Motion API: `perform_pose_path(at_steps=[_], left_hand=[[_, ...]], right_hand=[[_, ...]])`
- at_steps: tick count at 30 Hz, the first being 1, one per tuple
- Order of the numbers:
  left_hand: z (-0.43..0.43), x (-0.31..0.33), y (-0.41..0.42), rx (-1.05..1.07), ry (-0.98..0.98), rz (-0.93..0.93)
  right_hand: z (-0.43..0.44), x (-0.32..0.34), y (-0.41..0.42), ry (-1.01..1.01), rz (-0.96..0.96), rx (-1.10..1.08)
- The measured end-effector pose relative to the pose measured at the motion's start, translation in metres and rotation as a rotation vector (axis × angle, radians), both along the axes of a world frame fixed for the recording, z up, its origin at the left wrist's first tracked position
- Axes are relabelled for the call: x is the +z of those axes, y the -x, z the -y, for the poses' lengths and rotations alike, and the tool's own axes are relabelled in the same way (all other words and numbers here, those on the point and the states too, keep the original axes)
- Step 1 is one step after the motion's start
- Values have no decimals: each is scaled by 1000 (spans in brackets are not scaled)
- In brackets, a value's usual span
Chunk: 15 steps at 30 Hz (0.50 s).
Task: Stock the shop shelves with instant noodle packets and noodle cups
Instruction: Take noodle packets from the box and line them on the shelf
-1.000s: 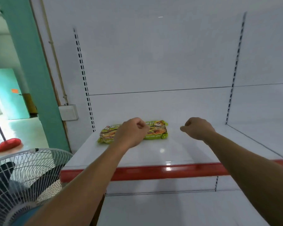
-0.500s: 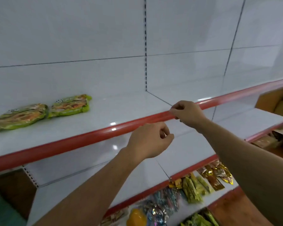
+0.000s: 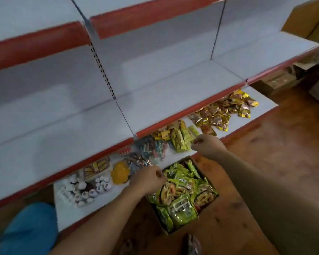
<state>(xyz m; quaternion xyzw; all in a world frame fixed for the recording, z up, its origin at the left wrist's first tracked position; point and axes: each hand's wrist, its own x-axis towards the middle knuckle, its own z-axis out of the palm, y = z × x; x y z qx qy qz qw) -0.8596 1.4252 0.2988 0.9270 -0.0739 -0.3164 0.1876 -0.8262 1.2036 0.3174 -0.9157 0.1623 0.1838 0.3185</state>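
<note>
A cardboard box (image 3: pixel 186 160) stands open on the floor below me, full of green instant noodle packets (image 3: pixel 180 197). My left hand (image 3: pixel 147 179) hovers over the box's far left corner, fingers curled, holding nothing. Farther right, my right hand (image 3: pixel 206 146) is over the front edge of the bottom shelf, also curled and empty. The white shelves with red edges (image 3: pixel 173 92) above are bare in this view. No noodle cups are recognisable.
The bottom shelf (image 3: pixel 66 214) carries small white items (image 3: pixel 81 190), a yellow object (image 3: pixel 119 173), green snack packs (image 3: pixel 180 140) and gold packets (image 3: pixel 223 111). A blue object (image 3: pixel 29 229) sits lower left. Cardboard boxes (image 3: pixel 302 19) stand far right on the brown floor (image 3: pixel 274 153).
My view has swung from the top shelf with two green packets down to the floor box. Both hands have dropped from shelf height to just above the box and bottom shelf.
</note>
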Motion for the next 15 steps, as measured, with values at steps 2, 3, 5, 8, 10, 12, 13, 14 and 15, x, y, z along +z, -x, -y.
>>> perform_pose_path(at_steps=[2,3,5,8,10,12,13,14,15], left_hand=[[12,-39,6,60,-20,-124],[17,-58,10,88,-30,-181],[23,-97,13,166,-16,-256],[29,-157,16,278,-13,-338],[28,-196,14,361,10,-380],[28,-234,10,483,66,-425],[28,-253,7,554,102,-429],[28,-270,5,611,131,-414],[27,-287,3,655,148,-381]], right_hand=[[18,-44,8,-24,-96,-25],[25,-66,12,-25,-137,-23],[36,-109,20,-31,-228,-25],[44,-174,31,-59,-352,-33],[43,-217,36,-59,-411,-28],[37,-261,41,-42,-443,-19],[34,-283,43,-40,-449,-11],[30,-304,46,-40,-457,-5],[27,-324,48,-47,-463,-10]])
